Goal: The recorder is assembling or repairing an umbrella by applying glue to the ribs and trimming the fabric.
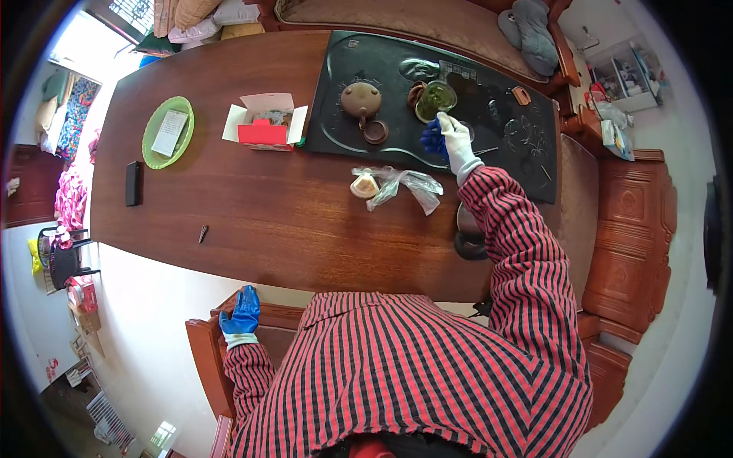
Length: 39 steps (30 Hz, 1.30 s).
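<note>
My right hand, in a white-backed, blue-palmed glove, is at the near edge of a glass pitcher with green leaves in it. Its fingers are bent together against the pitcher's rim; whether they grip it or something smaller is hidden. A small clear cup stands beside the hand. Left of the pitcher is a round brown piece. A brown clay teapot and a small dark brown cup stand farther left on the black tea tray. My left hand, in a blue glove, lies with fingers outstretched at the wooden chair.
On the brown table are a crumpled plastic bag, a white-rimmed piece, an open red-and-white box, a green basket, a black case and a small clipper. A dark round pot stands by my right forearm.
</note>
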Available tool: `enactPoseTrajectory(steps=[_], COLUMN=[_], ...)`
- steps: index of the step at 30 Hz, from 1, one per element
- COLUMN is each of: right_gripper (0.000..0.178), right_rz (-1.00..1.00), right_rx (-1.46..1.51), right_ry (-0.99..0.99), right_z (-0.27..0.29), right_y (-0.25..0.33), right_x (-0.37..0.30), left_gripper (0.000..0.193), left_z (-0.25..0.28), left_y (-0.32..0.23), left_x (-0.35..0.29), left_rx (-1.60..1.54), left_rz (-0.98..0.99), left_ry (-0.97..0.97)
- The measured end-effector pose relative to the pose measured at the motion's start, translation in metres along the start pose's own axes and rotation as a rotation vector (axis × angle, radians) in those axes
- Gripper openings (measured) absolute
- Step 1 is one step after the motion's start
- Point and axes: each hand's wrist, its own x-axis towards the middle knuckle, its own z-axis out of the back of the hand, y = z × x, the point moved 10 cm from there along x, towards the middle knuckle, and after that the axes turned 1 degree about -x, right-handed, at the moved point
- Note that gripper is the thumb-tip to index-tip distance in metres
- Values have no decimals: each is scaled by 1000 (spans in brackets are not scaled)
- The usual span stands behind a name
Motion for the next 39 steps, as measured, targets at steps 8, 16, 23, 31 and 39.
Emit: enactPoseTrajectory(steps=[8,16,23,31,39], right_gripper=[35,34,32,31,25], right_rz=[-56,-96,-82,-107,403], right_rx=[27,102,113,87,-249], right_ry=[-26,-100,-114,-161,-371], right_z=[-14,-25,-28,-33,-7], right_y=[-56,-72,-74,-72,-108], right_x=[-18,-30,-35,-52,-115], left_gripper=[81,80,81,80,75], left_z=[-2,6,9,12,-6], left_y=[-3,-22,-29,-37,-18], left_x=[2,13,15,24,27], left_rx=[-89,-46,-22,0,127], left_rz=[2,-49,-11,61,64], left_ry=[-56,-58,-46,-36,-52])
